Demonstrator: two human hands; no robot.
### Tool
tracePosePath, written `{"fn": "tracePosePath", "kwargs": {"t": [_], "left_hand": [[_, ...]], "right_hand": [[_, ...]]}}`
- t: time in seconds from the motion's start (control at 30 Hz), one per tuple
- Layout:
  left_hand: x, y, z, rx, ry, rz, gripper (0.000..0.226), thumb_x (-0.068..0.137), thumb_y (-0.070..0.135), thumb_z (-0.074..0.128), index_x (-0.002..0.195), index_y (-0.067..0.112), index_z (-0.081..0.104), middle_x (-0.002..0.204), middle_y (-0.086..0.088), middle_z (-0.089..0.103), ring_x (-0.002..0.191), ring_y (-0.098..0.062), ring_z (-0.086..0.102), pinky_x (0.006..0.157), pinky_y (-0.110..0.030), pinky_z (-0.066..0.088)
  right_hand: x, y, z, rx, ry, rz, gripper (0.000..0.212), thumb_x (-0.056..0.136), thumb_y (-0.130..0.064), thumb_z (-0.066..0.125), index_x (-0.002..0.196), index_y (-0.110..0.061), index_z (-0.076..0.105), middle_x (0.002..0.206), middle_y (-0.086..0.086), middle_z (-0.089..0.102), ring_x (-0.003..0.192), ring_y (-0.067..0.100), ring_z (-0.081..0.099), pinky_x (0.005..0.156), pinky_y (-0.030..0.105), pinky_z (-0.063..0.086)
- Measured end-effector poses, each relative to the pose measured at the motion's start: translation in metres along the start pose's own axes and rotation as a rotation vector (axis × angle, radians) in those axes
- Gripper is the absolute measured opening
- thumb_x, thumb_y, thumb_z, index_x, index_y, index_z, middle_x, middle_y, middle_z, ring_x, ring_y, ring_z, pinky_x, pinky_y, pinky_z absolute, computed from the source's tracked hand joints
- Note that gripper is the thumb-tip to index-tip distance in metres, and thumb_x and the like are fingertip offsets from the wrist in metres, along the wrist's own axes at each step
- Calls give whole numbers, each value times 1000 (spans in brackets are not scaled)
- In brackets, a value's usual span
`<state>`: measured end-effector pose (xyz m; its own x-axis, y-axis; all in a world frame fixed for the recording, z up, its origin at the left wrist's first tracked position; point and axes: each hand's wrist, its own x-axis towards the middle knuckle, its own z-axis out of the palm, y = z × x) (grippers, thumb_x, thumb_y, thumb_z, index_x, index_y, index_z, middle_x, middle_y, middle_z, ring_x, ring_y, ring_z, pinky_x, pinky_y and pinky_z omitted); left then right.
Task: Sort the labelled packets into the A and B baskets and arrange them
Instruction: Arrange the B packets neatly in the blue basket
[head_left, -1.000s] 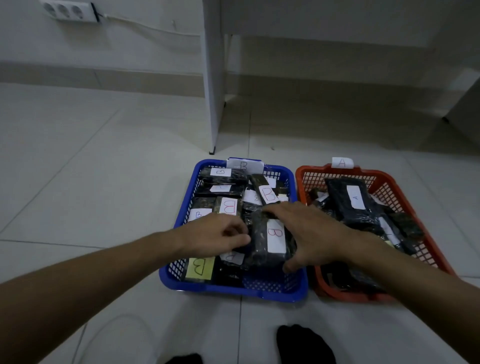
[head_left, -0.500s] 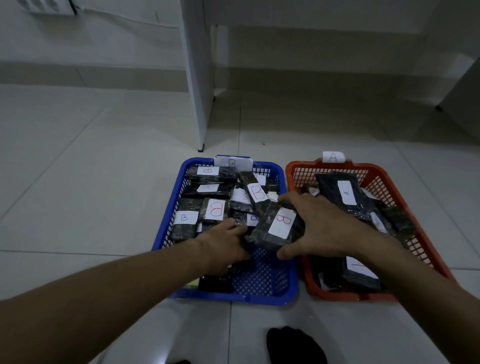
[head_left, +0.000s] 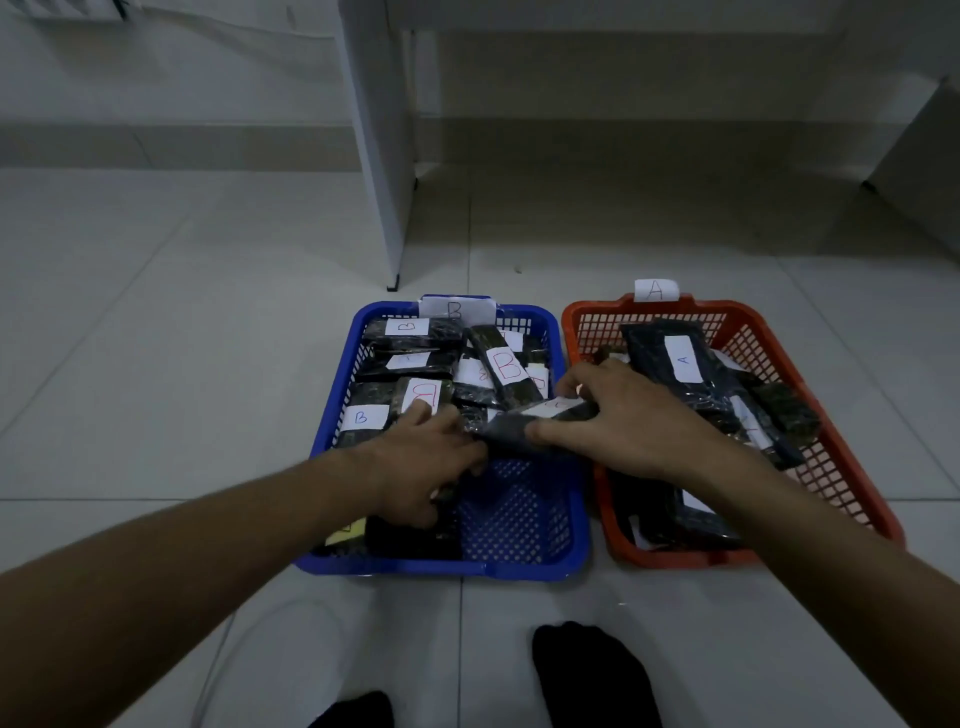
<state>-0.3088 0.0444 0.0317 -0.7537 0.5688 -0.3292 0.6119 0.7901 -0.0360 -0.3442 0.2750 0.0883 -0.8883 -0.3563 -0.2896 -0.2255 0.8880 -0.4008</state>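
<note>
A blue basket (head_left: 519, 566) tagged B holds several dark packets with white B labels (head_left: 506, 366). Beside it on the right, an orange basket (head_left: 841, 467) tagged A holds dark packets, one with an A label (head_left: 683, 358). My right hand (head_left: 623, 415) grips a dark packet (head_left: 524, 428) over the middle of the blue basket, tilted on edge so its white label faces up and away. My left hand (head_left: 426, 457) reaches into the blue basket's left part, fingers curled on packets beneath it; what it holds is hidden.
Both baskets stand on a pale tiled floor. A white furniture leg (head_left: 387, 156) rises behind the blue basket. Dark socked feet (head_left: 592, 675) show at the bottom edge. The near right corner of the blue basket shows bare mesh (head_left: 519, 514).
My right hand has lifted the B packet and tipped it on edge, so its label now faces away. My left hand slid slightly forward among the packets. The camera view shifted a little.
</note>
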Motion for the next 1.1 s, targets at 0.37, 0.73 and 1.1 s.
{"fn": "tracePosePath", "kwargs": {"t": [0.37,0.73,1.1], "left_hand": [[-33,-16,-5,-116,158,-86,56,74,40,66,127,32,50,116,14,55,114,-14,31,100,-37,25],[-37,-10,-6,-222,167,-186,65,74,36,70,130,31,38,116,-1,38,106,-14,25,101,-33,28],[-18,-4,5,-104,139,-48,56,76,39,66,127,32,43,111,2,49,113,-15,25,94,-29,19]], "right_hand": [[-2,-44,55,-179,44,99,84,85,-82,26,136,-16,39,127,14,49,108,31,55,79,38,45],[12,-38,82,-644,-263,-228,89,78,-72,62,143,-18,36,137,9,46,123,30,48,97,45,40],[25,-29,100,-689,-202,-245,60,85,-48,69,134,-18,49,130,8,51,113,28,57,90,39,44]]}}
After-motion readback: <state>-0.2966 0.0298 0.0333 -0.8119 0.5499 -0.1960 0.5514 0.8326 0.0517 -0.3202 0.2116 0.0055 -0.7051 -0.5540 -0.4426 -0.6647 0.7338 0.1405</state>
